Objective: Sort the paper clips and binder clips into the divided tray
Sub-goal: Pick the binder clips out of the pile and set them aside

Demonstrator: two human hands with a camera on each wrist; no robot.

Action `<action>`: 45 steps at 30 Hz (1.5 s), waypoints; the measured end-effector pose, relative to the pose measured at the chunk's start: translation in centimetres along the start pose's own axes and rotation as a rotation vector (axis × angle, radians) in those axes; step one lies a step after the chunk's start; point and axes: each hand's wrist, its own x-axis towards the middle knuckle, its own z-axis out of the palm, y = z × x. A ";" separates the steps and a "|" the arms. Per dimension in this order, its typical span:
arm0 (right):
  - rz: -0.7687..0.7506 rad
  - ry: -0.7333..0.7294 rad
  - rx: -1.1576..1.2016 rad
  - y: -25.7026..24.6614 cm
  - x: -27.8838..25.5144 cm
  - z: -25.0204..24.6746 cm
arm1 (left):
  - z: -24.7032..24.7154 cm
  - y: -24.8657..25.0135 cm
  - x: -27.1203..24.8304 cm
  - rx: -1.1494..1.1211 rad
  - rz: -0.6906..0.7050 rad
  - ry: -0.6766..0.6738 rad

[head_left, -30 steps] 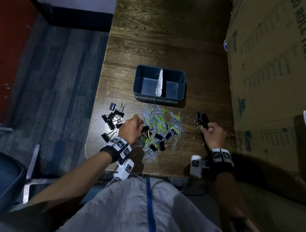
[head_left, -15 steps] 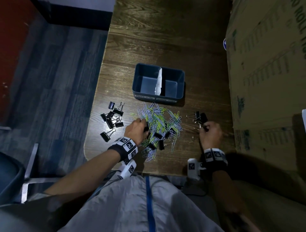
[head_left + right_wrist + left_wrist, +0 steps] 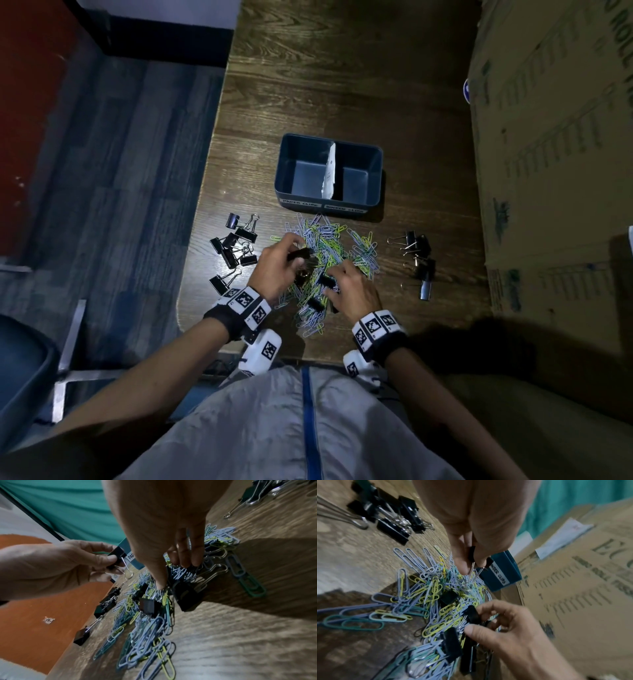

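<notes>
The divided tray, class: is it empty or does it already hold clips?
Empty. In the head view both compartments of the divided tray show bare floor either side of the white divider.

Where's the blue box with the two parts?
In the head view the divided tray sits on the wooden table, beyond the pile of paper clips, with the cardboard box to its right.

Pastel paper clips (image 3: 325, 246) lie heaped, black binder clips (image 3: 234, 250) at 9 and 3 o'clock of them. The blue divided tray (image 3: 330, 171) sits at 12 o'clock, both halves bare.
</notes>
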 end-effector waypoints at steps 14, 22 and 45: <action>0.166 0.050 0.447 1.1 0.1 -3.5 | -7.1 -5.2 1.6 -0.144 -0.287 0.319; 0.330 0.237 0.486 6.1 0.8 -8.1 | -9.5 -7.4 2.0 0.136 -0.306 0.319; 0.254 -0.016 0.275 5.9 -1.4 -3.0 | -1.3 -4.1 -3.4 0.651 0.005 -0.324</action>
